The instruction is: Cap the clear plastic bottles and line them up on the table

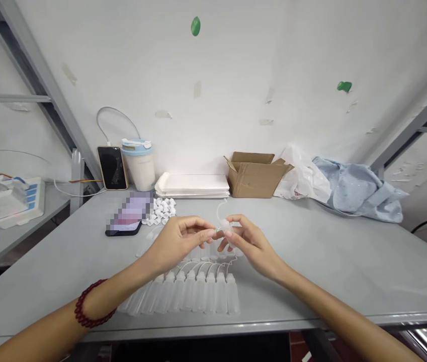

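Above the middle of the grey table, my right hand grips a small translucent bottle with a thin curved tube rising from its top. Close beside it, my left hand has thumb and forefinger pinched together near the bottle's cap; whatever lies between them is too small to make out. Below my hands stretches a row of translucent bottles with white caps and thin tubes. Another group of bottles is partly hidden behind my hands. A pile of small white caps lies behind my left hand.
Left of the caps lies a phone; a second phone leans by a cup. Along the wall are stacked white trays, an open cardboard box, a plastic bag and blue cloth. A power strip sits far left.
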A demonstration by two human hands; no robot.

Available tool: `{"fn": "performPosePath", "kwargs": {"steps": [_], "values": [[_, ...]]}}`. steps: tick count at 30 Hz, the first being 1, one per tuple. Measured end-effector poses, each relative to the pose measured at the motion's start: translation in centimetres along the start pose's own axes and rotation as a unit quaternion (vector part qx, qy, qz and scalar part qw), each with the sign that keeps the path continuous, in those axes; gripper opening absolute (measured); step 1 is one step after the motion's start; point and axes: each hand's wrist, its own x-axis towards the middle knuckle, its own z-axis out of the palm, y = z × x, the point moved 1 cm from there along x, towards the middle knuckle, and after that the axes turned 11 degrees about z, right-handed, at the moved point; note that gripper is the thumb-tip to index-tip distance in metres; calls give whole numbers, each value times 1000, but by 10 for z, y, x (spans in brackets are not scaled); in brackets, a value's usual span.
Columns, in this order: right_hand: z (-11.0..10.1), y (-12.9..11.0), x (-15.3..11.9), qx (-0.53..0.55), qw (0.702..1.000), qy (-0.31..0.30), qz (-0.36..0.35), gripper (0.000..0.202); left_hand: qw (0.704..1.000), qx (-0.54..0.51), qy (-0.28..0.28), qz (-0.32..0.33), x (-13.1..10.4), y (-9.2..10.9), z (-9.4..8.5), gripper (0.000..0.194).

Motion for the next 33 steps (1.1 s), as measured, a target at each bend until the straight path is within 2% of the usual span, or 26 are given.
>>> {"fn": "performPosePath", "kwargs": {"steps": [2,5,8,12,15,18,21,24,28,33], "values": [[-2,-1,2,81,996,-32,29,23,993,84,23,83,0,4,0,17],[-5,-1,4,134,988,-57,48,27,956,187,23,224,1,6,5,18],[-7,0,4,173,980,-80,64,26,934,226,-18,275,2,3,13,32],[-9,1,5,202,969,-115,88,24,918,269,-54,286,5,2,21,45],[-15,0,6,189,968,-135,100,25,905,297,-80,294,8,4,24,39],[-32,-4,6,105,965,-196,142,27,914,279,-99,279,5,7,30,32],[-55,-6,5,-11,935,-300,190,27,929,229,-145,254,-4,7,40,36],[-75,-4,4,-82,910,-340,223,26,925,213,-197,244,-17,3,52,41],[-83,-1,4,-117,902,-342,238,26,916,233,-242,219,-26,-1,62,43],[-79,-2,6,-135,917,-301,225,28,903,275,-262,200,-26,-4,65,39]]}}
